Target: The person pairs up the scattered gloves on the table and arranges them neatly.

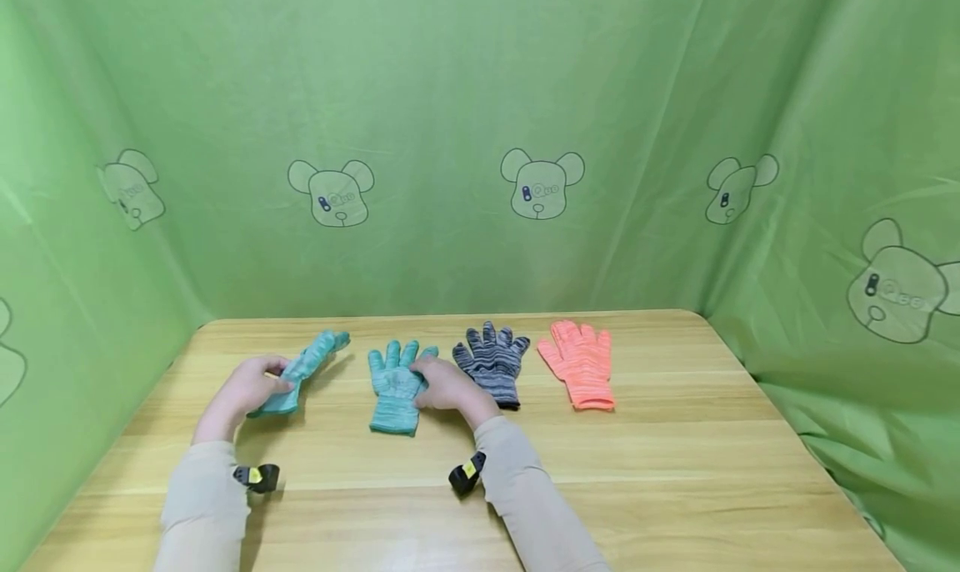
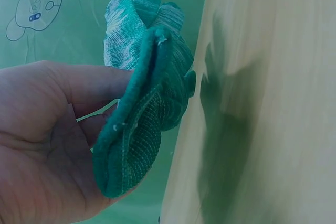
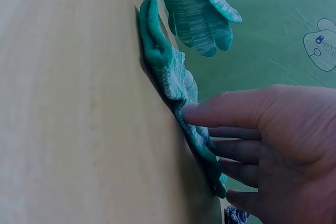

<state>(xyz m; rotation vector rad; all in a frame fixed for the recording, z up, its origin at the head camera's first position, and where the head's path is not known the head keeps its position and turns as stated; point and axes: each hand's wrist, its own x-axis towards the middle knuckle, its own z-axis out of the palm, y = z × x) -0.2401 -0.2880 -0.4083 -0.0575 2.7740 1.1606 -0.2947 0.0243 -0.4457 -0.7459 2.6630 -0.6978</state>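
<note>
My left hand [image 1: 249,386] grips a teal knit glove [image 1: 309,365] near its cuff, thumb on one side and fingers behind. In the left wrist view this glove [image 2: 149,61] is raised off the table, its cuff opening facing the camera and its shadow below. A matching teal glove [image 1: 396,393] lies on the table, fingers pointing away. Over its right side is my right hand [image 1: 447,383]. The right wrist view shows that hand [image 3: 294,145] with thumb and fingers fairly straight, the thumb tip right at the edge of the lying glove [image 3: 176,77].
Right of the teal gloves, a dark grey striped glove [image 1: 492,363] lies partly behind my right hand. Beyond it lies a bright orange glove [image 1: 581,363]. Green curtains [image 1: 435,255] with bear-head prints stand around the back and sides of the wooden table [image 1: 675,472].
</note>
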